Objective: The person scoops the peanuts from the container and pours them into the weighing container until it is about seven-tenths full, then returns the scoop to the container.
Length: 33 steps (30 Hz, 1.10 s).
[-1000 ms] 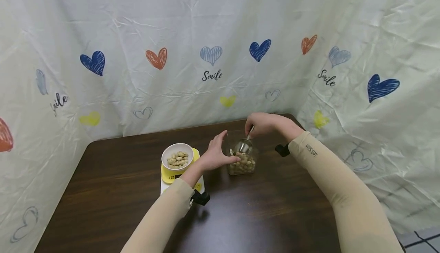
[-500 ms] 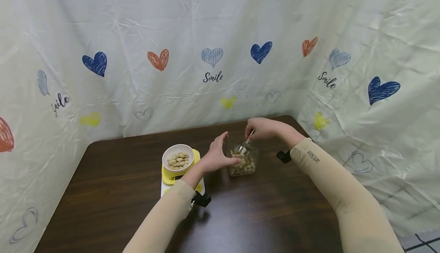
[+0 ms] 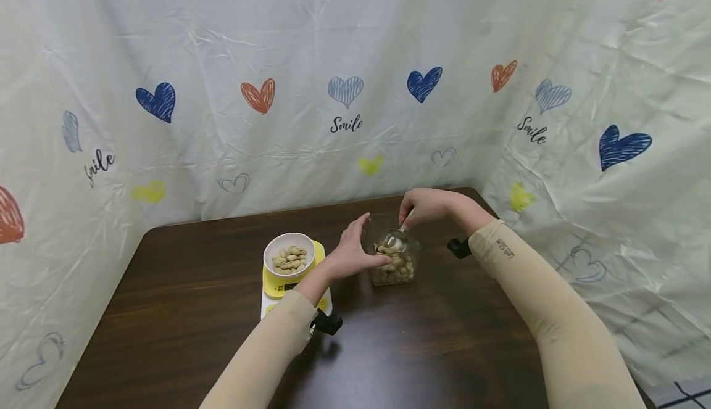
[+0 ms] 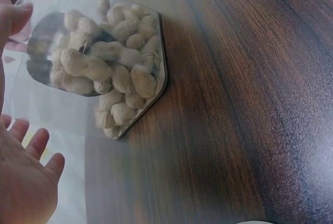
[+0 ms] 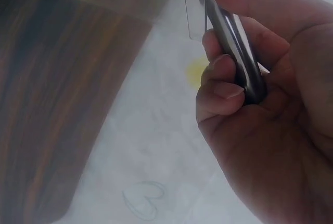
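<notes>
My right hand [image 3: 424, 205] grips the handle of a metal scoop [image 3: 395, 240]; in the right wrist view its fingers curl round the shiny handle [image 5: 240, 57]. The scoop's head is down inside a clear plastic container [image 3: 414, 256], among unshelled peanuts [image 3: 399, 271]. In the left wrist view peanuts lie in the scoop's bowl, seen through the container wall. My left hand [image 3: 352, 252] holds the container from the left, its thumb at the near wall and its fingers spread along the far left side.
Left of the container, a white bowl [image 3: 267, 253] of peanuts stands on a yellow and white kitchen scale [image 3: 273, 289], partly hidden by my left forearm. The dark wooden table [image 3: 444, 347] backs onto a white curtain [image 3: 300, 150] printed with hearts.
My right hand has dipped slightly, and the scoop's head has tipped flatter among the peanuts. My left hand keeps its place at the container.
</notes>
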Available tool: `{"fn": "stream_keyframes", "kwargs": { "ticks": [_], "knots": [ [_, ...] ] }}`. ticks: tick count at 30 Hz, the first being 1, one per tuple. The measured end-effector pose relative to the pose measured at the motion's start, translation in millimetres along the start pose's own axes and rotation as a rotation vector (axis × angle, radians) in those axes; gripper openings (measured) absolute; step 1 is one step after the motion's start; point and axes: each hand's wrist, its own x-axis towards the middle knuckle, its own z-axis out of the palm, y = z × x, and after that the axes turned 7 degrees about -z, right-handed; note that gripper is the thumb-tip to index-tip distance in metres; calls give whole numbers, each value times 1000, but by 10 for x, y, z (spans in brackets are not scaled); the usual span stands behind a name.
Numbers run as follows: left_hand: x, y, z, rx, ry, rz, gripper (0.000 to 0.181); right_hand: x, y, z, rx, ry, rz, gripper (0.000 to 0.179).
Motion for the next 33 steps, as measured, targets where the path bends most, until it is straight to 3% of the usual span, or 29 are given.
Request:
{"fn": "stream_keyframes", "kwargs": {
  "ticks": [9,21,33],
  "knots": [
    [8,-4,-9,13,3,2,117,-31,36,5,-3,3,-34,10],
    [16,-1,20,-11,26,16,120,-154,201,-110,192,26,7,14],
    [28,-19,6,-5,20,18,120,-102,224,-166,186,16,-8,15]
  ]
}}
